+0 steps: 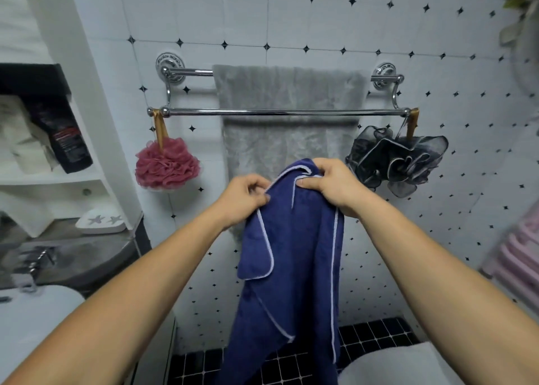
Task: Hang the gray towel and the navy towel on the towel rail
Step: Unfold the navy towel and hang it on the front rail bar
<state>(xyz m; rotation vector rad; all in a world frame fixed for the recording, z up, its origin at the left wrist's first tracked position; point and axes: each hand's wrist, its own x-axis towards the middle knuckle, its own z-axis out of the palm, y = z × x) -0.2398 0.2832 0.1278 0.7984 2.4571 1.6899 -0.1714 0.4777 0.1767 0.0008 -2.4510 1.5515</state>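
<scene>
The gray towel (287, 93) hangs over the back bar of the chrome double towel rail (204, 111) on the tiled wall. The front bar is bare. Below the rail I hold the navy towel (291, 268), which has white piping and hangs down toward the floor. My left hand (243, 199) pinches its upper left edge. My right hand (332, 184) grips its top edge a little higher, in front of the gray towel's lower part.
A pink bath pouf (166, 165) hangs from the rail's left end, a dark gray pouf (399, 160) from its right end. Shelves with toilet rolls (23, 139) and a sink counter (73, 256) stand at left. A pink rack (516, 259) is at right.
</scene>
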